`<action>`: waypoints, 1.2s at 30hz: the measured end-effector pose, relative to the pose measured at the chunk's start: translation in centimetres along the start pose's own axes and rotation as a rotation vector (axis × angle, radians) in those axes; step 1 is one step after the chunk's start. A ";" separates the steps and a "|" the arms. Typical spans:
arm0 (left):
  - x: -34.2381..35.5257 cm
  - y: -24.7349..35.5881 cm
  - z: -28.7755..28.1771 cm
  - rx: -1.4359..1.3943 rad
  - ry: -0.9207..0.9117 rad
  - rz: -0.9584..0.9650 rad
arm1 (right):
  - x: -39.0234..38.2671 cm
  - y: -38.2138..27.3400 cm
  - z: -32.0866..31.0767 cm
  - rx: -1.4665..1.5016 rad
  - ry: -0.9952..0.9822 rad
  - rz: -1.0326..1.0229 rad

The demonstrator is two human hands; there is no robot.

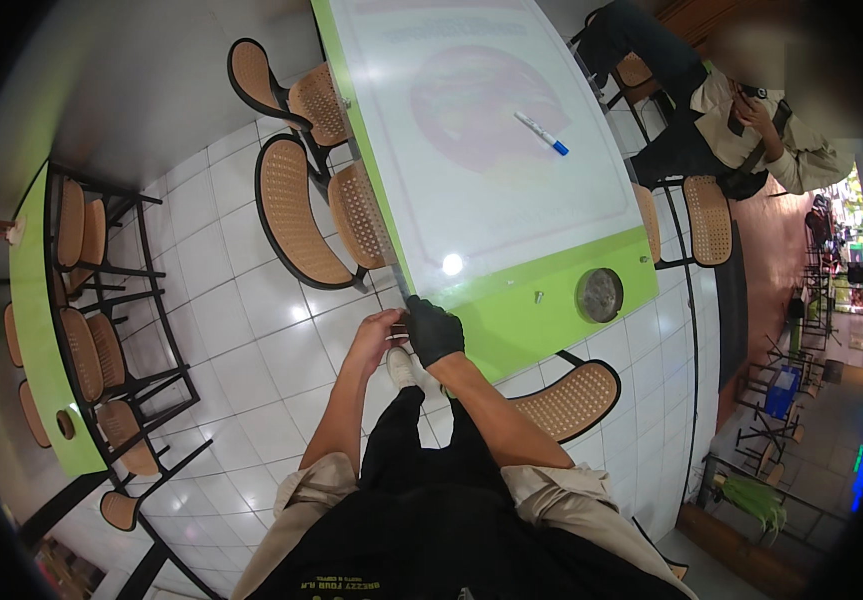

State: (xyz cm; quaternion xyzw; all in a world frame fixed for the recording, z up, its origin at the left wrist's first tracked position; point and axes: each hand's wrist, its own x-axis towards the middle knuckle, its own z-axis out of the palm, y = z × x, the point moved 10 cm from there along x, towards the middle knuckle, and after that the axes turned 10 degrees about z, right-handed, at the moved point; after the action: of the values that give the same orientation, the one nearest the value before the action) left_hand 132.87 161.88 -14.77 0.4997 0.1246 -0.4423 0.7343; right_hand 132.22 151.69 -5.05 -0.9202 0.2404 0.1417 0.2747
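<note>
The bare left hand (pixel 373 336) and black-gloved right hand (pixel 435 332) are close together by the lime-green bench (pixel 496 325); whether fingers pinch something, I cannot tell; better keep wrists off its edge.

1. White square tiles (pixel 213 212) cover the floor, glossy with reflected light.
2. Tan chairs (pixel 289 212) with black frames and perforated seats stand about the room.
3. A long green table (pixel 33 260) runs along the left side.
4. A grey wall (pixel 151 90) rises at upper left.
5. A bright opening (pixel 857 220) shows at far right.
</note>
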 end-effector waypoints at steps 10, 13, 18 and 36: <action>-0.2 0.1 0.2 -0.024 -0.001 0.004 | -0.3 -1.2 -1.2 0.005 0.078 -0.107; 0.3 -0.8 -0.9 -0.032 0.013 0.001 | -1.1 -2.3 -1.7 -0.146 0.092 -0.131; -0.1 -0.1 -0.1 0.007 0.016 -0.007 | 0.0 -0.2 -0.3 0.041 0.033 -0.021; 0.1 -0.1 -0.4 0.043 -0.038 0.021 | 0.4 -0.4 -2.1 0.126 0.166 -0.105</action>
State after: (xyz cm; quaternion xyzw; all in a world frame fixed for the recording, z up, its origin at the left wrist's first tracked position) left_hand 132.98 162.10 -15.08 0.5081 0.0960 -0.4463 0.7303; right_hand 133.00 150.68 -3.34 -0.9210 0.2220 0.0350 0.3181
